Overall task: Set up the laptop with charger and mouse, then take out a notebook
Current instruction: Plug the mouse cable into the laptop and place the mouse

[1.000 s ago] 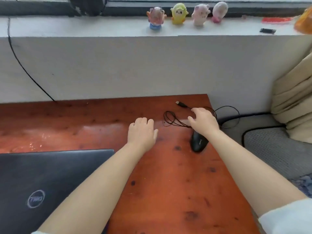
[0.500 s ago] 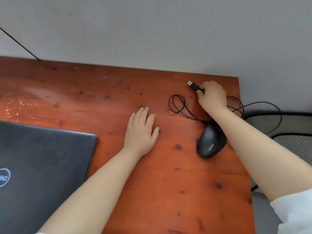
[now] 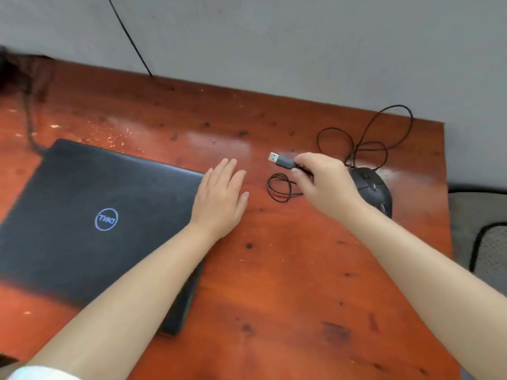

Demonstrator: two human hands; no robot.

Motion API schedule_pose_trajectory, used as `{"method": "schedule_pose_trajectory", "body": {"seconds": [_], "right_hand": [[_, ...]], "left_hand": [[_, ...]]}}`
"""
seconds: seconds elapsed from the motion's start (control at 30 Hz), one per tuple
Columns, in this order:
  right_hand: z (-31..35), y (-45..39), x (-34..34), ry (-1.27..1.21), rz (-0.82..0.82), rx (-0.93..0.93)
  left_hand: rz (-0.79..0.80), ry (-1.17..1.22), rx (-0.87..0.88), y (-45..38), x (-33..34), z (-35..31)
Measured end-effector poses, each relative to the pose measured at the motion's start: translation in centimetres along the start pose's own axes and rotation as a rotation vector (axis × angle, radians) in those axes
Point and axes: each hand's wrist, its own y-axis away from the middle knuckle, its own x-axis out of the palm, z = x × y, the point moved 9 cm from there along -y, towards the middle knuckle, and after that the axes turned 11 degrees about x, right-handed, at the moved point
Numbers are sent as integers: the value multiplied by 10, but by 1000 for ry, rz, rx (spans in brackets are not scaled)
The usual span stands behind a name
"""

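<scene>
A closed black laptop [image 3: 90, 215] lies on the left half of the red-brown wooden desk [image 3: 288, 283]. My left hand [image 3: 220, 197] rests flat, fingers apart, at the laptop's right edge. My right hand [image 3: 323, 183] pinches the mouse's USB plug [image 3: 279, 160], held a little above the desk with its metal tip pointing left toward the laptop. The black wired mouse [image 3: 374, 187] sits just right of that hand, partly hidden by my wrist. Its thin black cable [image 3: 365, 138] loops behind it and a small coil [image 3: 279, 187] lies under the plug.
A grey wall [image 3: 301, 42] runs along the desk's far edge, with a black wire [image 3: 129, 37] running down it. A dark blurred cord [image 3: 30, 122] lies at the far left. Right of the desk's edge is a grey seat [image 3: 482, 234] with a black cable.
My right hand has lifted the USB plug off the desk and carried it left toward the laptop. The view has swung left, showing more of the laptop; my left hand now touches its edge.
</scene>
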Motion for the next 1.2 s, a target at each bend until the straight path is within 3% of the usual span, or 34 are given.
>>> {"method": "schedule_pose_trajectory", "body": {"seconds": [0.23,0.5,0.77,1.03,1.2], "right_hand": [[26,41,93,94,192,55],[21,42,103,152,73,159],[23,38,112,165,132,218],[22,41,116,123,122,228],[31,48,113,157,31,114]], "left_hand": [[59,-36,-189,83,-9,72],[109,-5,-232,104,7,95],[109,-9,-236,105,8,95],[123,-28,-253,105,7,93],[119,-28,-250,104,8,94]]}}
